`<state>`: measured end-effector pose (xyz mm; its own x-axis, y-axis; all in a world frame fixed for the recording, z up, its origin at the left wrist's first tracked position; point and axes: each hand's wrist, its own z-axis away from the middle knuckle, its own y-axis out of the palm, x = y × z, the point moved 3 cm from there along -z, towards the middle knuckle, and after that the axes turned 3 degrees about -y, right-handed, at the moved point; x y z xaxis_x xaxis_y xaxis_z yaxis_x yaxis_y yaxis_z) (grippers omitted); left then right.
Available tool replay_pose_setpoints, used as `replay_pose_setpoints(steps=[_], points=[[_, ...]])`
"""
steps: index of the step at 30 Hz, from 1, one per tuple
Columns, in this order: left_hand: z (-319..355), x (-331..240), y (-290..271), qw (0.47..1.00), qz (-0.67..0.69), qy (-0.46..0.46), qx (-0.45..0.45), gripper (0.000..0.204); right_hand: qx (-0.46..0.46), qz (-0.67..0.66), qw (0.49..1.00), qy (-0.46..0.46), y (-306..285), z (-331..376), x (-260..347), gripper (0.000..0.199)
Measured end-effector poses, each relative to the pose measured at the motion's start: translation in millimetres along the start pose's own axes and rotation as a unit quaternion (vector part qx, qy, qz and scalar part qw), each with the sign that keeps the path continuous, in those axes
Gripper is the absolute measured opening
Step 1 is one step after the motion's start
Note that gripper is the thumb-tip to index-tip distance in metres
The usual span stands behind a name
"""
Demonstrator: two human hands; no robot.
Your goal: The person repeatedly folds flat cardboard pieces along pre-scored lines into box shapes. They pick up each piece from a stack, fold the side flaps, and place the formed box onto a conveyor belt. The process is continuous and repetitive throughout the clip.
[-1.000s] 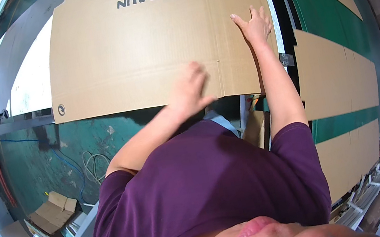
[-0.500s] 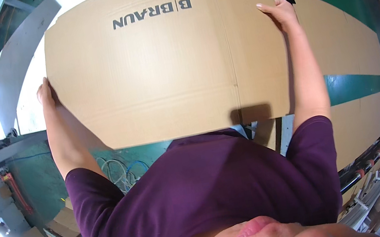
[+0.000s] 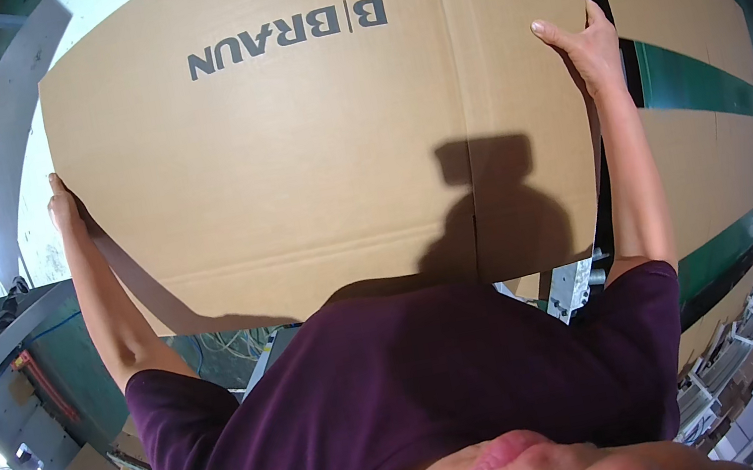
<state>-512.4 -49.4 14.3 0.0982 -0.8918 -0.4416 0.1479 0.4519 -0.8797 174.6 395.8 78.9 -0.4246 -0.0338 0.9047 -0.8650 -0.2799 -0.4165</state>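
A large flat sheet of brown cardboard (image 3: 320,144), creased into panels and bearing dark printed lettering, fills the upper middle of the view, held out in front of the person in a purple shirt (image 3: 406,401). The left hand (image 3: 64,204) is clamped on the cardboard's left edge, and the right hand (image 3: 583,47) grips its right edge, fingers wrapped over the front. To the right of the cardboard lie more brown sheets (image 3: 689,9) on a green surface (image 3: 687,80).

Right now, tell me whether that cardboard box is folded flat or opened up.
Folded flat. The cardboard box shows one broad face with creases, no open sides; the left hand and right hand grip its opposite edges.
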Motion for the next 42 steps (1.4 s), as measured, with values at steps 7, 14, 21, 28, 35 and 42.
replay_pose_setpoints(steps=[7,14,21,28,35,42], points=[[14.2,-17.9,-3.2,0.990,-0.119,-0.040,-0.072,0.081,-0.025,0.089,0.995,-0.032,4.5,0.3,-4.0,0.070],[65.4,-38.5,-12.7,0.984,-0.115,-0.091,-0.098,0.082,-0.048,0.234,0.971,-0.008,2.9,7.1,4.0,0.089],[48.0,-28.4,-0.4,0.978,-0.158,-0.035,-0.129,0.061,-0.035,0.295,0.954,-0.033,8.8,-2.1,1.4,0.087],[142.9,-52.2,33.0,0.931,-0.194,0.273,-0.146,0.052,-0.050,0.134,0.982,-0.127,5.3,25.4,35.4,0.050],[500.7,-66.4,58.3,0.684,0.016,0.676,0.274,0.044,-0.050,0.176,0.979,-0.090,-0.2,23.1,21.9,0.058],[614.1,-55.1,80.1,0.609,0.059,0.754,0.240,0.057,-0.112,0.295,0.948,-0.036,-1.3,16.3,19.7,0.070]])
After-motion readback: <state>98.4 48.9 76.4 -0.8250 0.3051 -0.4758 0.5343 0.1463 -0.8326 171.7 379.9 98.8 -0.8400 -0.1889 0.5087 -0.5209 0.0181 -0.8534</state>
